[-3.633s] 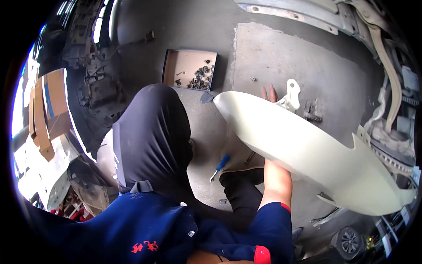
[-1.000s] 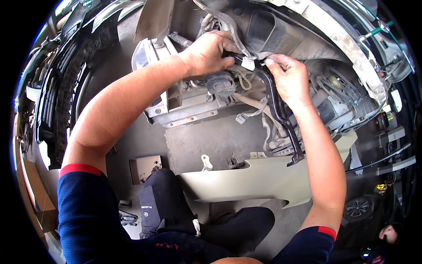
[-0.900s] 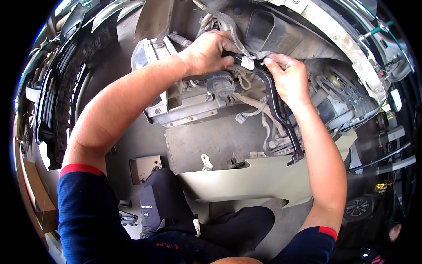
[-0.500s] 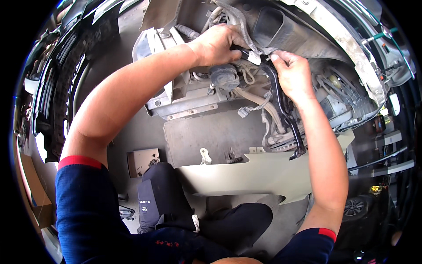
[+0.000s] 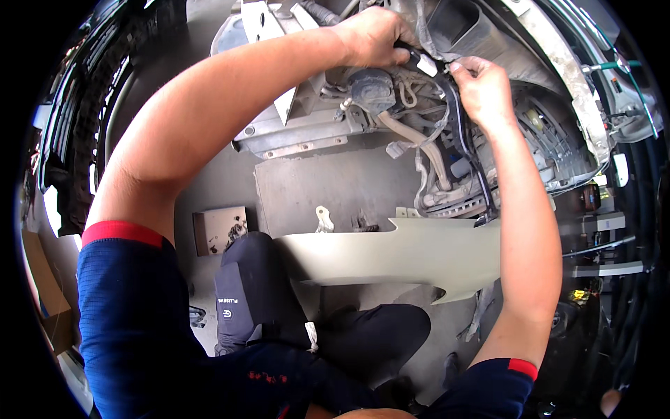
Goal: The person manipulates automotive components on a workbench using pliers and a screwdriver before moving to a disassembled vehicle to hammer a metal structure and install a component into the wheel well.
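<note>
My left hand is closed on the upper end of a long, curved black bracket with a white label. The bracket runs down past my right forearm, and its lower foot reaches the edge of a pale car fender. Just right of the label, my right hand pinches a grey, dusty wiring harness close to the bracket; its fingertips hide the exact spot. Below my left hand sits a round, dirty dark part among hoses. A loose grey connector hangs on a short wire.
The pale fender lies across in front of my knees. Left of it stands an open cardboard box with small fasteners. A metal crossmember and a car's body edge flank the work area. A black bumper part stands far left.
My view has tilted, so the fender and box sit higher in the picture. Both hands appear higher and farther right, keeping their grips on the bracket and harness.
</note>
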`<action>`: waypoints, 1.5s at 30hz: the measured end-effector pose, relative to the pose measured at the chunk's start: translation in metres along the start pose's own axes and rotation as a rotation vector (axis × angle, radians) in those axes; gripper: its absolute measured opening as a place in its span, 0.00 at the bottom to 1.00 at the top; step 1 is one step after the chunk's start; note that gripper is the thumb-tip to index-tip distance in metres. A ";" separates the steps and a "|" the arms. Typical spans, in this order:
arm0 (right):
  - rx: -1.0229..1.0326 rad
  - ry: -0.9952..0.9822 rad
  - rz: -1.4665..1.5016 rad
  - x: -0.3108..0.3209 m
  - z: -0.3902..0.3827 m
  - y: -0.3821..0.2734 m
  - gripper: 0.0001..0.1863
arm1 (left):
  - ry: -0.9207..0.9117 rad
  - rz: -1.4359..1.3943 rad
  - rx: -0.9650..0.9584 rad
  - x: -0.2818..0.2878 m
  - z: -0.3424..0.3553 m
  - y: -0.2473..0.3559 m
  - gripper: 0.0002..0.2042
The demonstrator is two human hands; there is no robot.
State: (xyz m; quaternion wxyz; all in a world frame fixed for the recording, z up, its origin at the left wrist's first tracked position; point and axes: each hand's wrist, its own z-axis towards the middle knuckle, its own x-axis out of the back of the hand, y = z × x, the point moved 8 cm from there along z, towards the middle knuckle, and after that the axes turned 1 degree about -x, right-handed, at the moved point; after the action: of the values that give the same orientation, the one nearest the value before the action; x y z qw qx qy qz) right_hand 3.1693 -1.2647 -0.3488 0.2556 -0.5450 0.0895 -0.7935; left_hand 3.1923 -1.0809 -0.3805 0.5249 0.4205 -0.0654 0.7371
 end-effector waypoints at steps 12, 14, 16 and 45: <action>-0.190 -0.193 -0.071 0.005 0.016 0.021 0.15 | 0.030 0.203 -0.006 0.009 -0.003 -0.003 0.09; -0.203 -0.213 -0.109 0.004 0.018 0.025 0.15 | 0.053 0.242 -0.068 0.005 -0.005 -0.003 0.09; -0.219 -0.226 -0.125 0.008 0.017 0.026 0.15 | -0.036 0.149 0.088 0.002 -0.008 0.000 0.10; -0.237 -0.139 0.362 -0.008 -0.008 0.009 0.08 | -0.028 0.066 0.027 0.004 -0.003 0.002 0.15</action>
State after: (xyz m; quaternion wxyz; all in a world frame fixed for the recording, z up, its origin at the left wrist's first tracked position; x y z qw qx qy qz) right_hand 3.1671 -1.2698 -0.3626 0.3336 -0.5996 0.2603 -0.6792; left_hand 3.1880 -1.0769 -0.3787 0.4935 0.4356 -0.0766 0.7489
